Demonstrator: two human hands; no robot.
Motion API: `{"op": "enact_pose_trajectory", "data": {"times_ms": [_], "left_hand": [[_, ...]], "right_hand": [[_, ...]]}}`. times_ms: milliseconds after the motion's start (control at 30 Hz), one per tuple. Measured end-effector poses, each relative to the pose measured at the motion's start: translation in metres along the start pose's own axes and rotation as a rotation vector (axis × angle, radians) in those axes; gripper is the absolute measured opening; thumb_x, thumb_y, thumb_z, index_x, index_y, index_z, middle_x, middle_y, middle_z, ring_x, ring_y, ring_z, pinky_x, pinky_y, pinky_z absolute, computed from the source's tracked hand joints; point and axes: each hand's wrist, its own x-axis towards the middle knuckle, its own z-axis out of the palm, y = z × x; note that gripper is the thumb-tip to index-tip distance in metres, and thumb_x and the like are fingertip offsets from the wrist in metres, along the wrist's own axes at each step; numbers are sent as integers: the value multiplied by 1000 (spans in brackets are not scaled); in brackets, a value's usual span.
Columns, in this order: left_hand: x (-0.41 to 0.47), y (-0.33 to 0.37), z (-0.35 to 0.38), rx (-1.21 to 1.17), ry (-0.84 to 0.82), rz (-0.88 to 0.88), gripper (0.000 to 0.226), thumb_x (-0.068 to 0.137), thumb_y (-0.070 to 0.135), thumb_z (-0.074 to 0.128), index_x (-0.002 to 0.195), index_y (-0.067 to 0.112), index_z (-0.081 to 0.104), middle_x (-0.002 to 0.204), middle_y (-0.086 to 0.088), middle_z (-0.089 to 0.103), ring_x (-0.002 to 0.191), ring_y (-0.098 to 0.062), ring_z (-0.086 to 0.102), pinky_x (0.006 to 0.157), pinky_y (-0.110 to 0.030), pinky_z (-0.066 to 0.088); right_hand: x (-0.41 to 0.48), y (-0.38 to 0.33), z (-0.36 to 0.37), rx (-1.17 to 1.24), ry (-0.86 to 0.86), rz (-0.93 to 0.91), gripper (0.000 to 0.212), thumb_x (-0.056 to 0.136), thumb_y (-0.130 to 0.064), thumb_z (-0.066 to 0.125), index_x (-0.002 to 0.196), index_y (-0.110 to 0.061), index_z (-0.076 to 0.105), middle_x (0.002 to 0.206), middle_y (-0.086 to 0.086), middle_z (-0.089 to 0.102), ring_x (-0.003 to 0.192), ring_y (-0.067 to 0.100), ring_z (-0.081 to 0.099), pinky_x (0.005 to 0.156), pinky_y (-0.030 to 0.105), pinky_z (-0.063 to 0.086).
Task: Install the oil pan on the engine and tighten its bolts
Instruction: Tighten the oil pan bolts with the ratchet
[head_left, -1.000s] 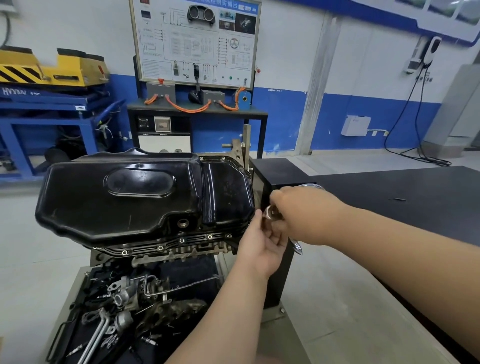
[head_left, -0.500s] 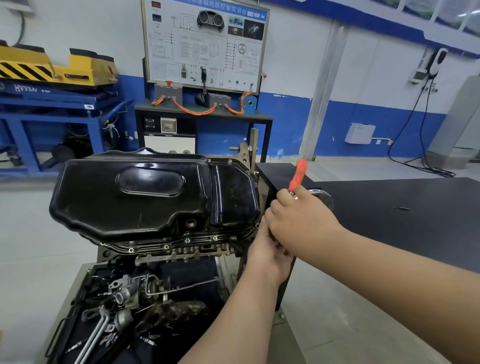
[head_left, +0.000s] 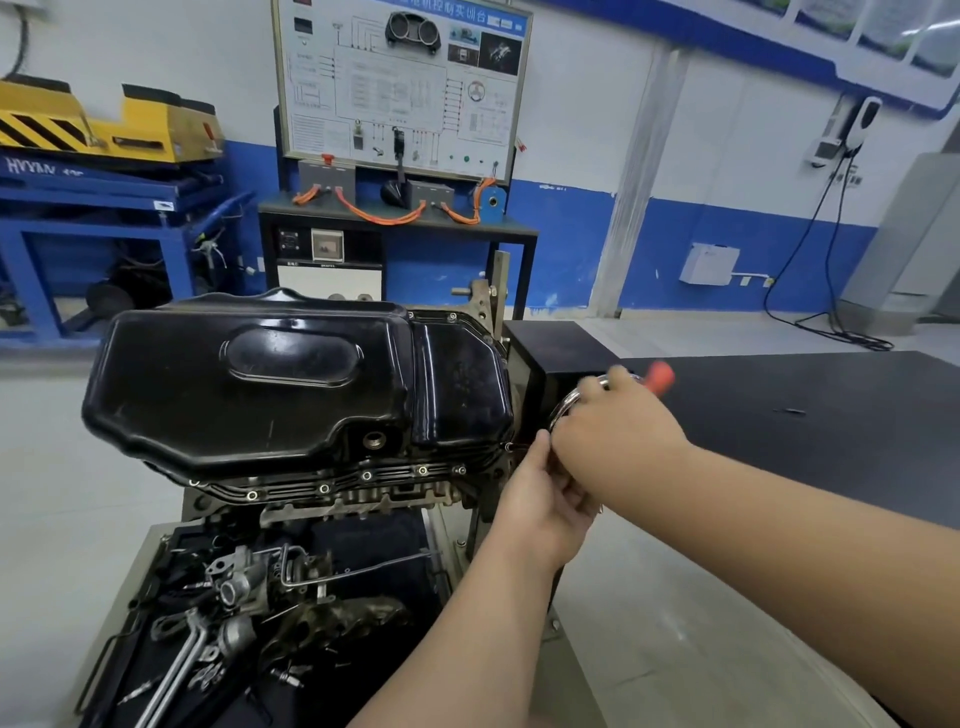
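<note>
The black oil pan sits on the upturned engine, with several bolts along its front flange. At the pan's right end my right hand grips a ratchet wrench whose orange handle tip pokes out above my knuckles, blurred. Just below it, my left hand is closed around the tool's head end by the corner bolt. The socket itself is hidden by my fingers.
A tray of loose engine parts lies under the engine on the stand. A black box stands right behind my hands, with a dark table to the right. A training board and blue rack line the far wall.
My right hand has swung the wrench handle from low, up and over to the right; the orange tip now points right. My left hand has stayed at the pan's corner.
</note>
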Motion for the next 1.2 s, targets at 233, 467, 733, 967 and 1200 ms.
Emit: {"op": "enact_pose_trajectory", "data": {"times_ms": [233, 467, 733, 967, 1200], "left_hand": [[-4, 4, -11, -104, -16, -26, 41, 98, 45, 42, 116, 14, 62, 116, -7, 64, 116, -25, 55, 111, -44, 34], [-4, 5, -13, -148, -39, -22, 46, 98, 36, 47, 138, 13, 50, 132, -6, 57, 125, -24, 50, 113, -43, 31], [-5, 10, -10, -51, 7, 18, 35, 98, 39, 48, 113, 13, 65, 122, -12, 65, 117, -27, 58, 107, -44, 39], [-3, 11, -14, 17, 4, -28, 35, 100, 39, 39, 109, 12, 61, 105, -5, 70, 97, -20, 66, 88, -34, 49], [0, 3, -11, -41, 32, -22, 25, 96, 36, 53, 106, 18, 66, 111, -3, 63, 110, -21, 57, 103, -38, 42]], "right_hand": [[0, -3, 8, 245, 46, 1, 28, 98, -34, 37, 75, -20, 48, 80, 0, 56, 65, 19, 48, 63, 31, 32], [4, -10, -4, 214, -48, 89, 15, 94, -23, 45, 84, -18, 55, 76, -4, 51, 69, 21, 46, 61, 32, 32], [6, -9, 4, -29, 219, -39, 21, 95, -18, 44, 110, -9, 55, 103, 5, 62, 102, 30, 53, 98, 46, 30], [8, -7, 19, 484, -89, 118, 31, 99, -43, 29, 93, -24, 53, 65, -3, 37, 69, 21, 44, 52, 29, 33], [0, -3, 8, 239, -29, 99, 12, 91, -23, 48, 98, -20, 58, 87, 0, 57, 83, 22, 54, 68, 33, 39]]}}
